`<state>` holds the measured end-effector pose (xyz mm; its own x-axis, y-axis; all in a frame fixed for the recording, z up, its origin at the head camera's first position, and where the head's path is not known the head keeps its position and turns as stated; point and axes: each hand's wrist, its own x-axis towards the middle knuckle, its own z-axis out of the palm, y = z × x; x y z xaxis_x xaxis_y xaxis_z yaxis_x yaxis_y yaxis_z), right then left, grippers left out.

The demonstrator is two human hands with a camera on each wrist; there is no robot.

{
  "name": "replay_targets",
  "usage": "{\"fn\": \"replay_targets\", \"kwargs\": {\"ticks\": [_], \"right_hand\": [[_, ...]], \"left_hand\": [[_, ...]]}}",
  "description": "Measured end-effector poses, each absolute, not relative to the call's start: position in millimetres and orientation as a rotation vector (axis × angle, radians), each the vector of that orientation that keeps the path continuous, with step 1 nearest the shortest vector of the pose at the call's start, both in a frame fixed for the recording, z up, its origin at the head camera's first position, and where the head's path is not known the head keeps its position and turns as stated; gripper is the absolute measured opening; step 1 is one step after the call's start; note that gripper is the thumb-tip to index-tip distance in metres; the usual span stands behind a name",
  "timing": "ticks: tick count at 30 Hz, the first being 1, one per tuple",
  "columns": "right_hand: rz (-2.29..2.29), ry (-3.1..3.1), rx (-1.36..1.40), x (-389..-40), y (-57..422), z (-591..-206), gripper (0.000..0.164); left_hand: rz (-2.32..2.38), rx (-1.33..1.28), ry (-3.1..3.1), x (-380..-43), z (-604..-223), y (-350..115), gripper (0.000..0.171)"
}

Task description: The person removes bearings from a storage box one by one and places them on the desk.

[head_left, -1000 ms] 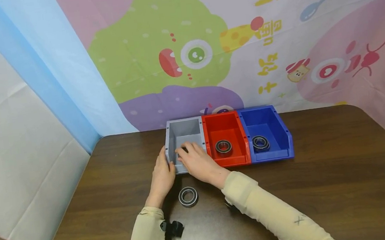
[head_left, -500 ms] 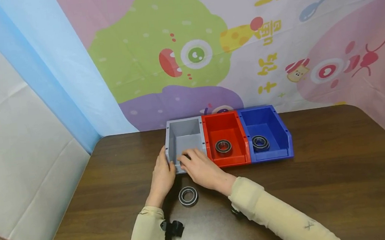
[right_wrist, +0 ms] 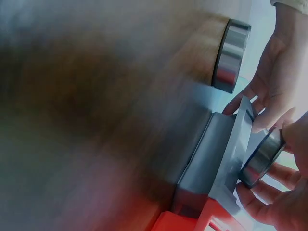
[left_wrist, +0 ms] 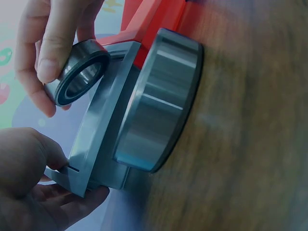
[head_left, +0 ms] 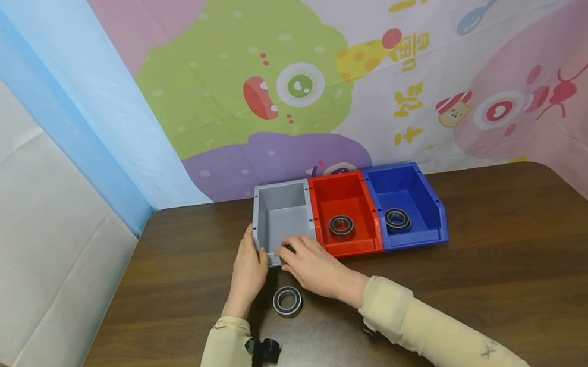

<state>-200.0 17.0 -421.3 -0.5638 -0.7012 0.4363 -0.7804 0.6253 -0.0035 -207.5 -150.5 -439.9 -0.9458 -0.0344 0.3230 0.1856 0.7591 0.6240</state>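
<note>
In the head view my left hand grips the left front corner of the grey bin, thumb inside and fingers outside. My right hand is over the front lip of that bin. In the left wrist view its thumb and fingers pinch a ball bearing, tilted just above the lip; the right wrist view shows the same bearing from the side. In the head view the hand mostly covers it. Another, larger-looking ball bearing lies flat on the table in front of the grey bin, between my forearms.
A red bin and a blue bin adjoin the grey one on its right. One bearing lies in the red bin, and at least one bearing in the blue. A patterned cloth hangs behind the brown table.
My right hand has drawn back from inside the grey bin to its front lip, toward me and slightly right. The left hand, bins and loose bearing have stayed put.
</note>
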Motion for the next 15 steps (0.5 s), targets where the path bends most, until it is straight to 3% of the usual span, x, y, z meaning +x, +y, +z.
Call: {"fn": "replay_targets", "kwargs": {"ticks": [15], "right_hand": [[0.244,-2.506,1.179,-184.1,22.2,-422.4,0.025]], "left_hand": [[-0.975,-0.131,-2.619,-207.2,-439.8,-150.7,0.055]]}}
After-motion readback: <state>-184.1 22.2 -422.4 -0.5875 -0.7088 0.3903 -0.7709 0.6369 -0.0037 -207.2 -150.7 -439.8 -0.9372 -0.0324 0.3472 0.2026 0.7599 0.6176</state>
